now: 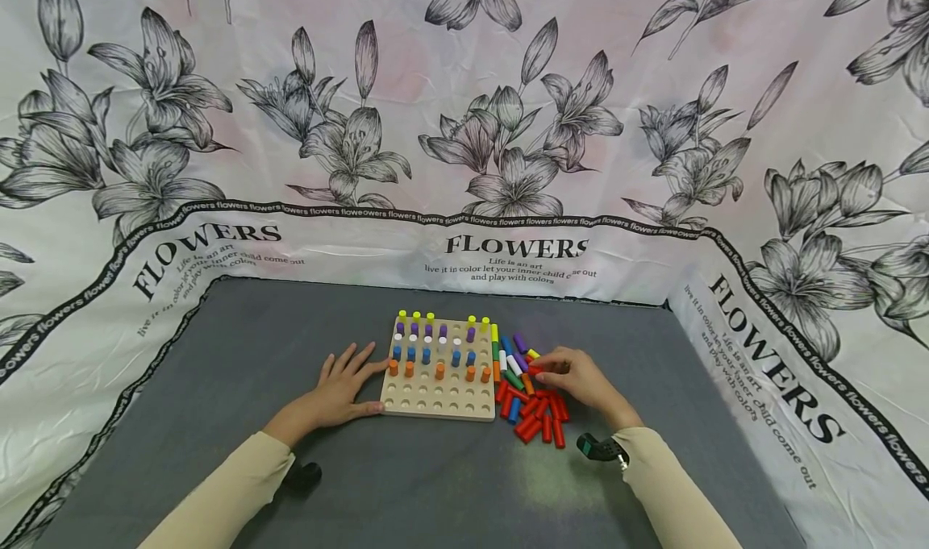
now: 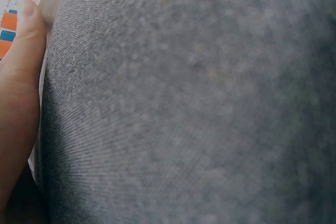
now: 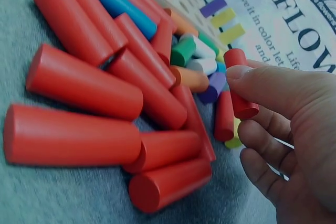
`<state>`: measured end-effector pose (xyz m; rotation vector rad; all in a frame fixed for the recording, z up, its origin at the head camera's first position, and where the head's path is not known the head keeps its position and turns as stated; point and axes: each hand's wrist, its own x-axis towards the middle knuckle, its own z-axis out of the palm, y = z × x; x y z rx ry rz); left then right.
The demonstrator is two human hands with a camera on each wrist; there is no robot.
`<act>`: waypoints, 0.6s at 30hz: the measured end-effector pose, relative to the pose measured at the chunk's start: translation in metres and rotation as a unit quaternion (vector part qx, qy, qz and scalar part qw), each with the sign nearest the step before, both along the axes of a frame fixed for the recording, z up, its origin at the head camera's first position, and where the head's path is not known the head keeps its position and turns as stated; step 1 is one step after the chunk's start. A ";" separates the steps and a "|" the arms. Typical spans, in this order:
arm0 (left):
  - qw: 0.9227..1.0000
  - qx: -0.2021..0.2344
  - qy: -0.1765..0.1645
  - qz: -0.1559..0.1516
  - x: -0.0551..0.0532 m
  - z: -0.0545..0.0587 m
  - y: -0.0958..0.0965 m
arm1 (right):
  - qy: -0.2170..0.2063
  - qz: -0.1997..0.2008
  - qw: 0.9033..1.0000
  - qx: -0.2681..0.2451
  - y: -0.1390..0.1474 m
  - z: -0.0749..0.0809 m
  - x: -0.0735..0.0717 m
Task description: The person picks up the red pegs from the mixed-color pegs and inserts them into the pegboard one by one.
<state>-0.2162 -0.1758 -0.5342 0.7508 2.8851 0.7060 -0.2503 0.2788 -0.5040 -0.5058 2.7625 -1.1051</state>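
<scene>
A wooden pegboard point(image 1: 435, 402) lies on the table with rows of coloured pegs standing in its holes: yellow at the back, then purple, white, blue and orange. The two front rows of holes hold no pegs. My left hand point(image 1: 335, 394) lies with fingers spread at the board's left edge, thumb and index fingertip right at its side. To the right of the board, my right hand point(image 3: 304, 114) pinches a red peg point(image 3: 240, 83) between thumb and fingers, over a heap of loose pegs. Many red pegs point(image 3: 73, 135) fill the near part of that heap.
Among the loose pegs are a blue peg point(image 1: 514, 409), a green peg point(image 1: 514, 380) and a purple peg point(image 1: 519, 343). Several pegs lie in a line along the board's right edge. A flower-printed cloth point(image 1: 508, 170) hangs behind the grey table point(image 1: 406, 484).
</scene>
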 end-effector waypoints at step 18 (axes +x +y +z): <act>1.000 0.003 0.009 -0.005 -0.001 -0.003 0.000 | 0.006 0.015 0.999 -0.033 -0.021 0.004 0.008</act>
